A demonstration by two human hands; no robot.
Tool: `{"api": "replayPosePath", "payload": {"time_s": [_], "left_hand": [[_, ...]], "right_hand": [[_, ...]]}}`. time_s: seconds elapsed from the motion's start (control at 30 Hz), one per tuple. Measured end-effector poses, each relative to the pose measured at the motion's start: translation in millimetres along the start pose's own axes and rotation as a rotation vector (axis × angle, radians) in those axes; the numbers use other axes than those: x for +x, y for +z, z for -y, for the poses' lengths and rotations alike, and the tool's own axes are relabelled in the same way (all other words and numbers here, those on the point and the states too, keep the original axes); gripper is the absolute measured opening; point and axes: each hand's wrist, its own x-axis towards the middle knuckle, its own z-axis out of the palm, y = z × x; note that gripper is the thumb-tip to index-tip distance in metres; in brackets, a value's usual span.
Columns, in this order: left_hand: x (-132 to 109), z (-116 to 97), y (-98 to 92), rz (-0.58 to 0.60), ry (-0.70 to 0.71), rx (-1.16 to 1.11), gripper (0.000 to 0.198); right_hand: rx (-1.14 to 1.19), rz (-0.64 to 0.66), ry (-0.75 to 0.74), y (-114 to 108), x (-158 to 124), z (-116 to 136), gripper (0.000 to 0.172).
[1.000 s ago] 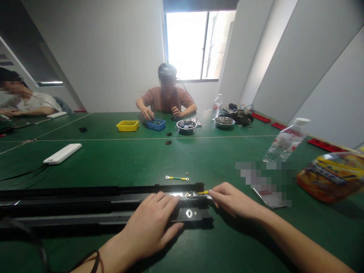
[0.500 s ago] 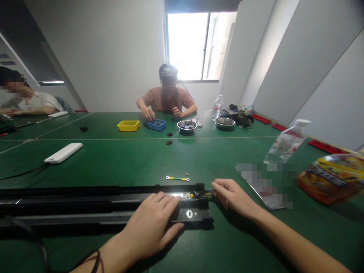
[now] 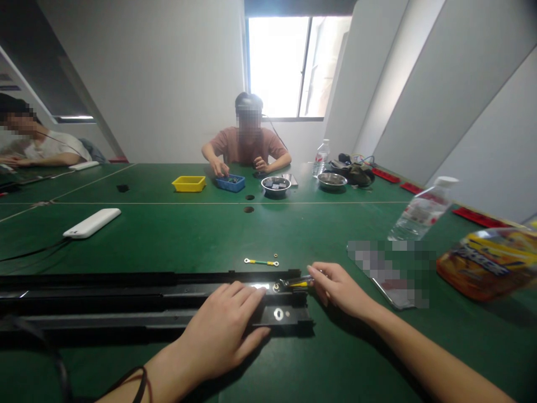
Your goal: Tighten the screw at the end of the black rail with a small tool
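The green tabletop (image 3: 176, 235), crossed by pale seams, fills the lower view. At far left, a person in a white top (image 3: 56, 151) sits at it beneath a sloping dark panel. A white oblong plastic device with a black cable (image 3: 93, 223) lies inward. Long, black, channel-shaped metal rails (image 3: 184, 291) run along the near side to mid-table. Beyond stands a yellow plastic tray (image 3: 188, 184). The left hand (image 3: 224, 322) lies palm down across the rails, fingers extended, thumb apart, gripping nothing. A person in a brownish-red top (image 3: 230, 144) sits opposite, before a white wall. A bright window (image 3: 277, 67) is behind. The right hand (image 3: 339, 288) pinches a slim metal tool (image 3: 298, 280), its head at the rail end; contact there cannot be determined. A clear plastic bottle (image 3: 423, 210) and an amber-filled bottle (image 3: 482, 263) stand rightmost.
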Motion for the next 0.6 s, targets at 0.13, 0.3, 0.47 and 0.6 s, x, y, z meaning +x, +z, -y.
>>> {"api": "replayPosePath", "payload": {"time_s": [0.13, 0.3, 0.47, 0.6], "left_hand": [[0.5, -0.1, 0.2, -0.004, -0.001, 0.002, 0.051], [0.2, 0.0, -0.2, -0.009, 0.003, 0.001, 0.051], [-0.4, -0.2, -0.2, -0.014, 0.003, -0.002, 0.051], [-0.3, -0.7, -0.5, -0.008, 0.005, -0.004, 0.05]], "right_hand": [[-0.018, 0.013, 0.025, 1.8, 1.8, 2.2, 0.049], [-0.072, 0.066, 0.081, -1.4, 3.7, 2.1, 0.045], [-0.188, 0.171, 0.13, -6.5, -1.8, 2.4, 0.045], [-0.24, 0.222, 0.109, -8.4, -5.6, 6.9, 0.047]]}}
